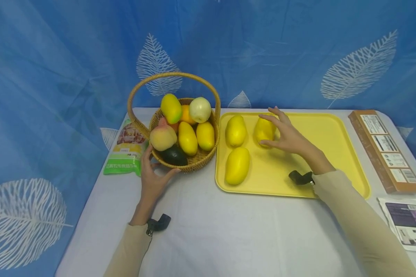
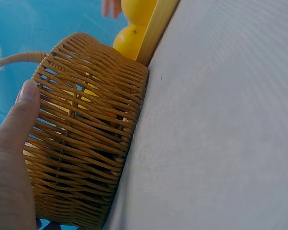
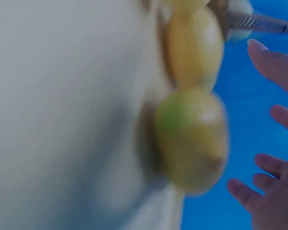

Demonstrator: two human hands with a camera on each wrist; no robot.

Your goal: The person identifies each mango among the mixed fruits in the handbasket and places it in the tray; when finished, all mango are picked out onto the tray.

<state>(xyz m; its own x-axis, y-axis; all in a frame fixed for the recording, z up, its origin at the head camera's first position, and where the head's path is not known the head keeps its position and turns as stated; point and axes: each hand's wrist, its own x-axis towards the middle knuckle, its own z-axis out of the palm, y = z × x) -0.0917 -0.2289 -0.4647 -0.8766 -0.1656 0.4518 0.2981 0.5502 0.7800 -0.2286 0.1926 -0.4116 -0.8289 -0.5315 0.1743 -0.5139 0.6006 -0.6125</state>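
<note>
A wicker basket with a tall arched handle holds several fruits: mangoes, a peach, a dark avocado, a pale green round fruit and an orange one. My left hand rests against the basket's front left side, thumb and fingers spread; in the left wrist view the thumb touches the rim. Three yellow mangoes lie on a yellow tray. Over the rightmost mango hovers my right hand, fingers parted around it; the right wrist view shows them apart from the fruit.
A green and white food packet lies left of the basket. Right of the tray are a long brown box and a white and purple packet. A blue curtain hangs behind the white-covered table.
</note>
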